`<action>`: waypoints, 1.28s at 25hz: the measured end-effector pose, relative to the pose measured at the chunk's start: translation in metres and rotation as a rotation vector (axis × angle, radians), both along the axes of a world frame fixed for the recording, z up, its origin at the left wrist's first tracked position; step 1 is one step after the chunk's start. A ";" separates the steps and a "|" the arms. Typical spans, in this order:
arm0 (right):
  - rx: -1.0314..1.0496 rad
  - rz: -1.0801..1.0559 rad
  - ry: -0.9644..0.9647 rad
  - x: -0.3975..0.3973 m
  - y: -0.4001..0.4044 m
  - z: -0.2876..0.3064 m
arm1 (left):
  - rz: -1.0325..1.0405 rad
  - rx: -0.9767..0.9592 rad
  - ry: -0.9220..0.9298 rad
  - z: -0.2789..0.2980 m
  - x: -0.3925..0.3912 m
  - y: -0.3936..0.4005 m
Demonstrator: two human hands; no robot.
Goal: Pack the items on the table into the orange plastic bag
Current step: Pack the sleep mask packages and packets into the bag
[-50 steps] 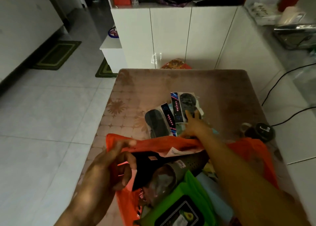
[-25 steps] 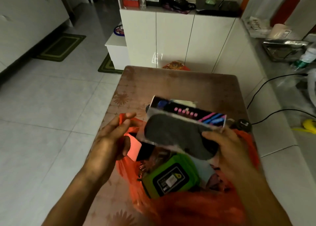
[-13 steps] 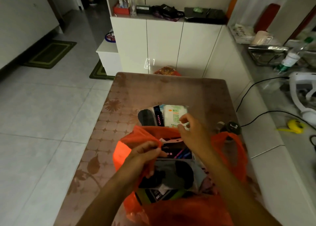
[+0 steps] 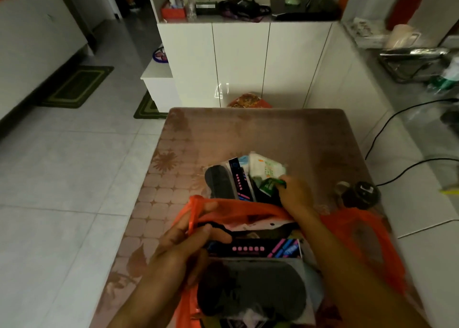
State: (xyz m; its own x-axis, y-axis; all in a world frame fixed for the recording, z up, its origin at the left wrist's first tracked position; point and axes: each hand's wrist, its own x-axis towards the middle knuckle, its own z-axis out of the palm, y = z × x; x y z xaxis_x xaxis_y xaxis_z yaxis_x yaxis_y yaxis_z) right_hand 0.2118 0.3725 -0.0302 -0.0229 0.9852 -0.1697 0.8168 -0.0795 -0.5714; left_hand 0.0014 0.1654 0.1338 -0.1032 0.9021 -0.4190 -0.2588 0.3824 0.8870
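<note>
Fingers [image 4: 198, 224] of my left hand [image 4: 183, 243] pinch the orange plastic bag [image 4: 248, 209] rim open; right hand [image 4: 295, 196] clamps a green packet [image 4: 269, 185] on the surface [image 4: 273, 134] behind the bag.

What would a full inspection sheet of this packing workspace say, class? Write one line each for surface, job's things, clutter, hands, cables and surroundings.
Surface: patterned brown table, far half bare.
Job's things: orange plastic bag open, a sleep mask pack inside; second mask pack and tissue pack on the table.
Clutter: black round object at the table's right edge.
Hands: left hand holds the bag rim; right hand grips a green packet.
Cables: two black cables on the right.
Surroundings: white cabinets, tiled floor.
</note>
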 end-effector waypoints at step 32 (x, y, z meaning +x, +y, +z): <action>-0.172 0.371 0.336 0.016 -0.120 0.152 | 0.131 0.092 0.045 0.038 0.004 -0.011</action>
State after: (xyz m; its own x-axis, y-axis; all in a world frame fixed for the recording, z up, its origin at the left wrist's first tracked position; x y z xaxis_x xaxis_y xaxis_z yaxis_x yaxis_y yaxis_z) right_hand 0.2280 0.2522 0.1215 -0.4452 0.8594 -0.2516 0.5823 0.0644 -0.8104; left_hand 0.0055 0.1547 0.1717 -0.2391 0.9142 -0.3272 -0.2600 0.2644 0.9287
